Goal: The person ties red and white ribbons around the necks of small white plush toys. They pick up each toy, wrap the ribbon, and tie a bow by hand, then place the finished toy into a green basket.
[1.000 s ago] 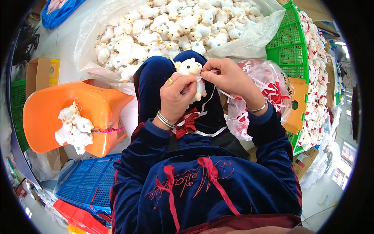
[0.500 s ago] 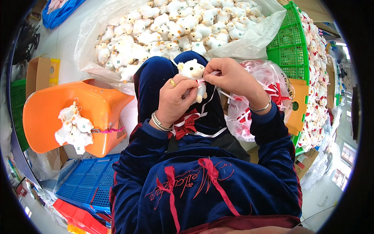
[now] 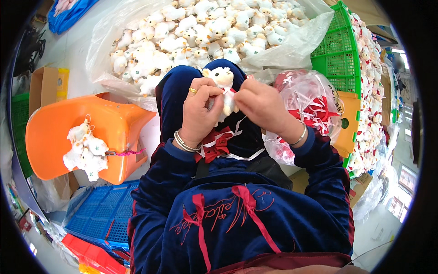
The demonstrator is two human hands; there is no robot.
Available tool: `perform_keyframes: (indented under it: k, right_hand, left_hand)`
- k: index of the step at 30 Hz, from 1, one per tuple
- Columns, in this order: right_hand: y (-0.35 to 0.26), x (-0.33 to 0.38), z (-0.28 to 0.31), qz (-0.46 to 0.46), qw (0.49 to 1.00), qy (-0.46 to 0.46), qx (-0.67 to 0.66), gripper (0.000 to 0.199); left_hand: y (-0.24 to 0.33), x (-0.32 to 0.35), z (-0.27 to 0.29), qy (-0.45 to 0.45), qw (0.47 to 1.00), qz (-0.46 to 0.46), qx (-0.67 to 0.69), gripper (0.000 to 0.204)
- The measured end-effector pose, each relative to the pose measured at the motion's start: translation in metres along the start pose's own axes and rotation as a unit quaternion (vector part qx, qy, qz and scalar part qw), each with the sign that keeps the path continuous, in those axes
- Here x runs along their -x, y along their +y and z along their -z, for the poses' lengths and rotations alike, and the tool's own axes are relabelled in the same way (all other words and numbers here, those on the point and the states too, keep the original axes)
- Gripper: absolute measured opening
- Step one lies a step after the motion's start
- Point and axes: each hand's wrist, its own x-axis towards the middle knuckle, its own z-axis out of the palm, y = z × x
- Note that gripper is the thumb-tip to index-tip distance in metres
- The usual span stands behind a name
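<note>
A small white plush animal (image 3: 224, 78) with dark eyes and pale ears stands upright over my lap, facing away to the right. My left hand (image 3: 199, 108) is closed beside its neck, thumb and index finger pinched at the ribbon there. From the other side my right hand (image 3: 262, 106) pinches at its chest, the fingers pressed together on the ribbon; they hide most of it. A little red shows at the plush's neck between the hands. On my lap below lies a bunch of red cloth pieces with white ribbons (image 3: 218, 145).
Ahead, a large clear plastic bag (image 3: 303, 48) holds many white plush animals. To the left, an orange stool (image 3: 50, 137) bears several of them. At the right are a plastic bag of red pieces (image 3: 315, 107) and a green crate (image 3: 335, 50). A blue crate (image 3: 98, 212) sits lower left.
My right hand has come down and closer to the plush's chest, its fingers turned downward. My left hand has turned more upright. The plush has shifted slightly left and tilted.
</note>
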Motion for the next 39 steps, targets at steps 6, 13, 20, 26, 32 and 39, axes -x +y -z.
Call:
perform_keyframes:
  k: [6, 13, 20, 26, 32, 39]
  right_hand:
    - [0.002, 0.006, 0.000, -0.101, 0.960, -0.030, -0.261, 0.006]
    - [-0.002, 0.004, -0.011, -0.303, 0.862, -0.049, -0.403, 0.011]
    - [0.003, -0.008, -0.021, -0.202, 0.902, 0.054, -0.378, 0.016]
    - [0.015, -0.008, -0.024, -0.202, 0.914, 0.018, -0.351, 0.013]
    - [0.010, -0.007, -0.026, -0.253, 0.874, 0.043, -0.413, 0.015]
    - [0.022, -0.005, -0.015, -0.284, 0.790, -0.011, -0.543, 0.021]
  left_hand:
    - [-0.001, -0.001, 0.002, 0.006, 1.000, -0.007, -0.002, 0.015]
    - [0.002, -0.007, 0.002, -0.012, 0.999, 0.047, 0.017, 0.012]
    - [0.006, -0.012, 0.008, -0.043, 0.996, 0.069, 0.031, 0.010]
    - [0.010, -0.012, 0.005, -0.031, 0.996, 0.081, 0.032, 0.011]
    - [0.006, -0.011, 0.004, -0.037, 0.994, 0.090, 0.052, 0.011]
    - [0.008, -0.011, 0.002, -0.026, 0.998, 0.063, 0.009, 0.008]
